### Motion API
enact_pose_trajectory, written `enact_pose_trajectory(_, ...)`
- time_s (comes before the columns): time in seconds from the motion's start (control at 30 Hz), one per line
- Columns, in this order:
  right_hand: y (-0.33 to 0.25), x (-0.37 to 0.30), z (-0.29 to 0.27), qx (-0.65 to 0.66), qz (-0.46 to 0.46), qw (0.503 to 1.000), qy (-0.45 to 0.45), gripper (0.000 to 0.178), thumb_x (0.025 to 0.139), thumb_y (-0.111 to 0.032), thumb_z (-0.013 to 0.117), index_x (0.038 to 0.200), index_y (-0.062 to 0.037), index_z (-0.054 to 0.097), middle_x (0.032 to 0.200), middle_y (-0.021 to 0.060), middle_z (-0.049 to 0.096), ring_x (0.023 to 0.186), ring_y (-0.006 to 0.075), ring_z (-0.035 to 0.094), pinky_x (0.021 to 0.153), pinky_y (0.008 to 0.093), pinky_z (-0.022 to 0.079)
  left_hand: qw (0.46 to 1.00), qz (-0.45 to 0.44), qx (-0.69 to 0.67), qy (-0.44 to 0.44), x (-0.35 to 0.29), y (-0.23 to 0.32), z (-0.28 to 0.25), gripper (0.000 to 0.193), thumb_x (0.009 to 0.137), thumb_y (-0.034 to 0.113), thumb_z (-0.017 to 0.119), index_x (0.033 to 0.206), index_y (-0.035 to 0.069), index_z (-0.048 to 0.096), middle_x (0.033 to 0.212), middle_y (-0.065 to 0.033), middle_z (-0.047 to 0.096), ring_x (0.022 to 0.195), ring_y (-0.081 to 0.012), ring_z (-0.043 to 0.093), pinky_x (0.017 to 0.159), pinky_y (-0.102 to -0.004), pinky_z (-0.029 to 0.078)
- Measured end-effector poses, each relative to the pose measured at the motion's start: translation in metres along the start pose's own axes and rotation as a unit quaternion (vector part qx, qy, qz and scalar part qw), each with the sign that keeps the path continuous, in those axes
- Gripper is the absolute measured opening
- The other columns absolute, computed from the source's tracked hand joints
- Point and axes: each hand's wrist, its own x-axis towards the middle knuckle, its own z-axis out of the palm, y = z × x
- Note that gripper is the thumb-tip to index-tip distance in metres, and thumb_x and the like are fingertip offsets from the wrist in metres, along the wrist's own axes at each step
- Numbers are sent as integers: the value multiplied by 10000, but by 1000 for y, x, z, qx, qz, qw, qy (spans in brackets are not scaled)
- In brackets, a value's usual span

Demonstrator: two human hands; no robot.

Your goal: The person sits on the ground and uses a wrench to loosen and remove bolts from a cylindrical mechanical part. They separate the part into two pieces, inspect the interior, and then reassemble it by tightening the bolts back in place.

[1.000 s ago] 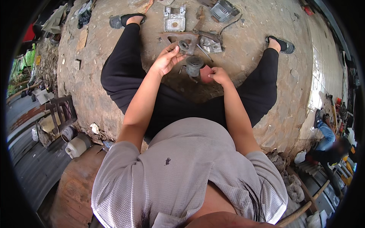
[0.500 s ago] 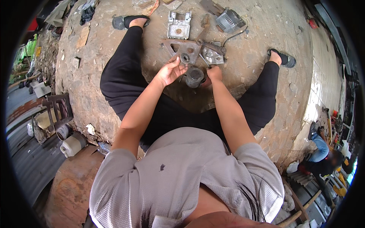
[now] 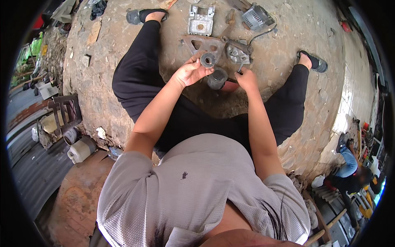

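Raised between the thumb and fingers of my left hand [image 3: 190, 74] is a round grey metal ring [image 3: 208, 60] with a hole through its middle. My right hand [image 3: 247, 80] is closed around a thin metal tool [image 3: 240, 68]; its tip is too small to make out. Between and just below my hands stands a dark round cylindrical part [image 3: 217, 78], apart from the ring. A reddish curved object [image 3: 231, 86] sits beside it, partly hidden. Beyond my hands, a triangular rusty metal bracket [image 3: 214, 46] lies on the ground, with a silvery metal piece [image 3: 235, 56] to its right.
A pale metal casting [image 3: 201, 27] and a grey finned motor-like housing [image 3: 254, 18] with a cable lie farther out on the rough ground [image 3: 284, 33]. My legs spread to both sides. A white jug [image 3: 82, 149] stands at left. Another person [image 3: 349, 177] is at far right.
The ring has turned more face-on in my left hand. My right hand has drawn slightly right and back from the dark cylindrical part. The whole view has shifted a little.
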Motion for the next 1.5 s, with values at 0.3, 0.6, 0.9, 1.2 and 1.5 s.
enact_pose_trajectory(0.3, -40, -85, -46, 531, -134, 831, 101, 102, 1019, -79, 654, 1013, 6, 710, 861, 38, 706, 819, 96, 644, 752, 267, 512, 960, -4, 230, 158, 6, -10, 24, 434, 1054, 290, 656, 1413, 63, 567, 1285, -65, 651, 1135, -167, 635, 1006, -386, 546)
enact_pose_trajectory(0.6, -27, -54, -27, 564, -184, 805, -20, 156, 1001, -120, 719, 1082, 12, 701, 972, 98, 768, 918, 156, 722, 831, 295, 571, 915, -67, 317, 241, 12, -19, 11, 497, 1090, 392, 567, 1428, 27, 550, 1284, -75, 662, 1132, -179, 643, 1010, -381, 538)
enact_pose_trajectory(0.9, -21, -37, -23, 442, -226, 865, -80, 179, 1004, -149, 717, 1083, 11, 731, 979, 72, 778, 904, 147, 715, 822, 296, 550, 935, -96, 213, 267, 11, -24, -1, 492, 1096, 410, 541, 1432, 51, 536, 1309, -57, 667, 1173, -222, 649, 1055, -451, 510)
enact_pose_trajectory(1.2, -21, -32, -11, 492, -164, 853, -56, 182, 1007, -119, 706, 1135, 9, 721, 990, 77, 770, 947, 136, 700, 844, 282, 540, 931, -102, 225, 270, 12, -25, 0, 436, 1107, 386, 519, 1410, 73, 546, 1262, -52, 679, 1133, -208, 656, 1015, -413, 527)
enact_pose_trajectory(1.5, -18, -28, -7, 488, -157, 858, -31, 190, 1009, -154, 713, 1104, 10, 715, 971, 70, 765, 911, 133, 698, 824, 279, 540, 930, -108, 242, 255, 10, -28, -11, 501, 1088, 390, 565, 1441, 37, 534, 1274, -61, 681, 1138, -185, 657, 986, -387, 544)
